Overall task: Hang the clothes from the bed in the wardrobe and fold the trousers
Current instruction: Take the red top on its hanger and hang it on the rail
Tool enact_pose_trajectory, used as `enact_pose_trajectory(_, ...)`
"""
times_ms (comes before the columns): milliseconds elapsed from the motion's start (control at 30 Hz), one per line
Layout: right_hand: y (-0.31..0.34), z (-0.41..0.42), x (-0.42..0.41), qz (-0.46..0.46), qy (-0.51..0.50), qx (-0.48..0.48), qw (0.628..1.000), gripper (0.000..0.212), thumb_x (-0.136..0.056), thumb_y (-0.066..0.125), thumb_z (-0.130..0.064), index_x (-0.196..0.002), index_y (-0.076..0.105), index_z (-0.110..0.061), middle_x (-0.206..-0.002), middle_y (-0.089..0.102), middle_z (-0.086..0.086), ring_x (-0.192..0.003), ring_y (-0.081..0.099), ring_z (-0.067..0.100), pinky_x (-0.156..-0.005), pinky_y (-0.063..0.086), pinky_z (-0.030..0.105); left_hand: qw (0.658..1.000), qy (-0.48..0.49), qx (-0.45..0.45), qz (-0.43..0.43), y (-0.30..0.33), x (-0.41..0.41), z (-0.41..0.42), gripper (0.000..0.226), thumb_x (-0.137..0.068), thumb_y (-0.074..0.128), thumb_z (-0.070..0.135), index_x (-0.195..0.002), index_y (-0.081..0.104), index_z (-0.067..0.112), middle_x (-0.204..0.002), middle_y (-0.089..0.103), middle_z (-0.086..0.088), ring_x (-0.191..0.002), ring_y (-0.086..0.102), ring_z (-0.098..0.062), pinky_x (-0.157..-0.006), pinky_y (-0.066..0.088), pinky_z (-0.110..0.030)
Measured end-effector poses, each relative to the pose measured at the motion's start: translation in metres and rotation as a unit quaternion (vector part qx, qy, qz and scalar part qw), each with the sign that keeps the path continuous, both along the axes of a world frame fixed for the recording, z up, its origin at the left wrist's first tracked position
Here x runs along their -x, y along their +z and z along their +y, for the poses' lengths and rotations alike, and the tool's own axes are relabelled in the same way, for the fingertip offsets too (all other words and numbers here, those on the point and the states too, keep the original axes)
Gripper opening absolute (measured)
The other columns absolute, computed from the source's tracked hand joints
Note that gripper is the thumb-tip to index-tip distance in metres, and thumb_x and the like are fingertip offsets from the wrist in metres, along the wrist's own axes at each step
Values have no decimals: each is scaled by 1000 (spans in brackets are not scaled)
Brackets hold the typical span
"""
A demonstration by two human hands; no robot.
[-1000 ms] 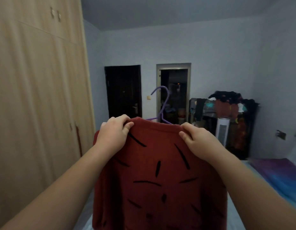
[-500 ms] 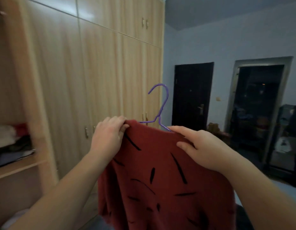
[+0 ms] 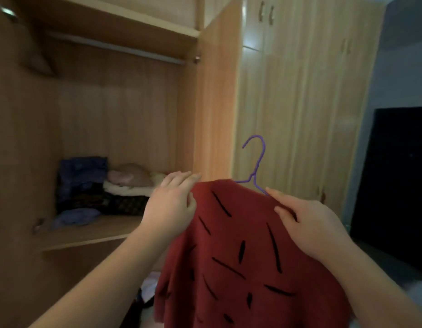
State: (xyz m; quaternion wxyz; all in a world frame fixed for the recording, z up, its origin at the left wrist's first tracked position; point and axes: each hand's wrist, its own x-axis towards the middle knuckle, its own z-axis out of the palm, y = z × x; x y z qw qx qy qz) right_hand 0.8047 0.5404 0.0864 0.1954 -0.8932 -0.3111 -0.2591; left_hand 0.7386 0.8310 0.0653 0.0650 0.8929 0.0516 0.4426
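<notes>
Facing the open wooden wardrobe, you have its bare metal hanging rail high up and a shelf below carrying folded clothes in purple, dark, cream and pink. Your left hand pinches the left shoulder of the rust-red sweater with black dashes, fingers over the top edge, thumb in front. Purple wire hanger sits inside the neck, hook upright, well below the rail. Your right hand pinches the right shoulder, forefinger touching the hanger arm. Closed wardrobe doors stand beyond.
</notes>
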Motion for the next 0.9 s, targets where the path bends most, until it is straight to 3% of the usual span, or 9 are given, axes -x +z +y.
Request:
enact_pose_trajectory(100,4,66,-5,0,1,-7,1000,46,-99,48,-44,-137,37,-67,-118,73,-5,-105,68,26,-81,54,35,998,49,-3,44,8,25,54,65,-96,44,24,-156,25,38,-163,29,3,-153,17,-18,-123,20,-41)
enact_pose_trajectory(200,10,122,-12,-6,18,-17,1000,46,-99,46,-44,-138,37,-66,-114,73,-3,-102,68,27,-78,53,35,993,104,-32,53,14,42,99,66,-99,39,30,-158,10,40,-167,15,3,-155,4,-17,-126,6,-39)
enact_pose_trajectory(467,16,249,-47,-9,64,-24,998,43,-101,42,-44,-142,38,-60,-106,74,-2,-94,69,26,-74,55,36,978,192,-28,69,16,42,184,66,-101,34,45,-159,2,40,-169,2,1,-155,-8,-19,-125,2,-48)
enact_pose_trajectory(700,29,340,-120,-56,97,-29,993,43,-104,40,-41,-145,41,-52,-118,71,-4,-102,67,24,-75,50,34,957,270,-70,80,32,-19,252,68,-100,29,55,-158,-3,40,-169,-4,-1,-154,-12,-25,-124,2,-52)
enact_pose_trajectory(900,67,420,-195,-87,116,-58,988,43,-103,39,-39,-145,41,-51,-115,72,-4,-100,68,24,-77,52,36,947,311,-76,29,76,-82,306,72,-90,11,63,-157,-4,41,-169,0,-2,-155,-7,-26,-124,5,-51)
